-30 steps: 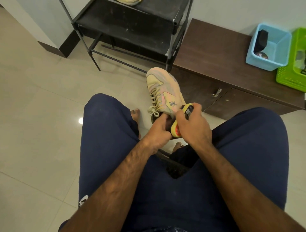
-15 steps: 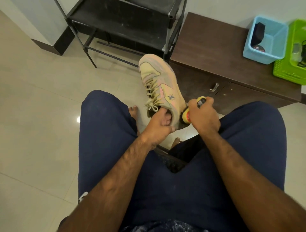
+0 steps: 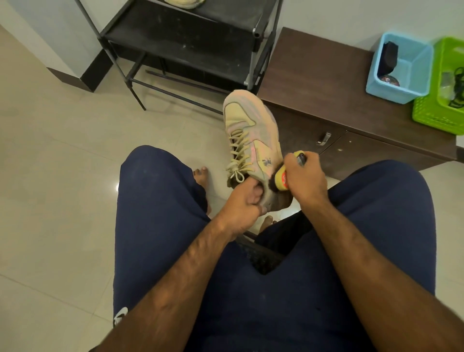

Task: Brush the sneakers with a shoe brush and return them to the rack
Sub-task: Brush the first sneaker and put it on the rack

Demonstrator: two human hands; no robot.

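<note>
Sneaker (image 3: 251, 133) mid-frame: your left hand (image 3: 241, 203) grips heel, right hand (image 3: 305, 179) grips brush (image 3: 283, 177); brushing underway, rack (image 3: 190, 42) next.

Beige tile floor (image 3: 55, 188), pale wall (image 3: 351, 17), low brown cabinet (image 3: 313, 75), possibly wood

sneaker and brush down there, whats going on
A seated person is mid-brushing. The left hand grips a pale pink and cream sneaker at its heel opening, toe pointing away. The right hand holds a yellow shoe brush with its bristles against the sneaker's side near the heel. The black shoe rack stands ahead, with another shoe just visible on it.
</note>
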